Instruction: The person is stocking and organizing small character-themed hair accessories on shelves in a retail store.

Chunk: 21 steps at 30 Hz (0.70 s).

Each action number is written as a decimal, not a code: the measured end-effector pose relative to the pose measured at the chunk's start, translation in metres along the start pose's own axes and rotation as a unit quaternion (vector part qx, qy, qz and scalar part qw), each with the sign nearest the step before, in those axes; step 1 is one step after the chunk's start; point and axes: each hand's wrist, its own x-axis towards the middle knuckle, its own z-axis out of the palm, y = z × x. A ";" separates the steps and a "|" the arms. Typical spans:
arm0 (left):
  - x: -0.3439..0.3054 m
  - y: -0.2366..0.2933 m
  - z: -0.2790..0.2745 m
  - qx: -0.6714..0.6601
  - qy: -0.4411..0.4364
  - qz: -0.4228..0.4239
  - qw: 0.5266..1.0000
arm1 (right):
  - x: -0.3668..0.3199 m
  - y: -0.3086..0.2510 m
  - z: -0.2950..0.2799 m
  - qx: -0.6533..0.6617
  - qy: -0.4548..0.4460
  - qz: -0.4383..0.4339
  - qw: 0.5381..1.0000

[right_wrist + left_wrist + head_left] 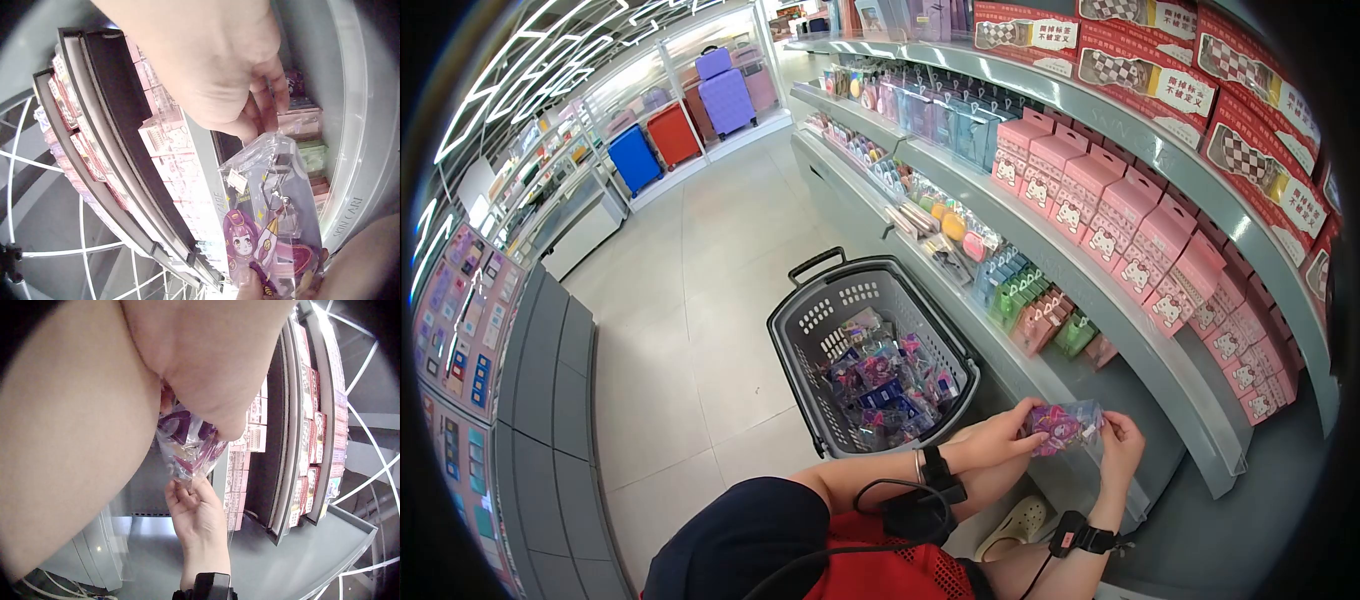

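A clear plastic packet (1062, 428) with a purple cartoon figure is stretched between both hands. My left hand (998, 438) holds its lower end; in the right wrist view the left thumb (250, 281) lies on the packet front. Fingertips of my right hand (1122, 448) pinch the packet's top edge, a spot seen closer in the right wrist view, where a metal clasp and white tag show inside the packet (275, 219). The left wrist view shows the packet (187, 440) between the near left hand (200, 356) and the right hand (201, 519).
A grey shopping basket (800, 390) with many similar packets (890, 380) stands on the floor to the left. Shelves (1040, 375) on the right carry pink boxes (1105, 220), red boxes (1145, 75) and hanging goods. Suitcases (727, 100) stand at the back.
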 end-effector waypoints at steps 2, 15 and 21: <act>-0.001 0.008 -0.002 -0.024 -0.019 -0.048 0.998 | 0.000 -0.001 0.000 0.002 -0.002 0.000 1.000; -0.002 0.004 0.000 0.007 0.001 0.009 1.000 | -0.001 -0.003 -0.001 0.059 -0.017 0.002 0.998; -0.003 0.008 -0.002 0.011 -0.015 -0.031 0.999 | 0.003 0.006 -0.007 0.022 -0.042 0.010 0.999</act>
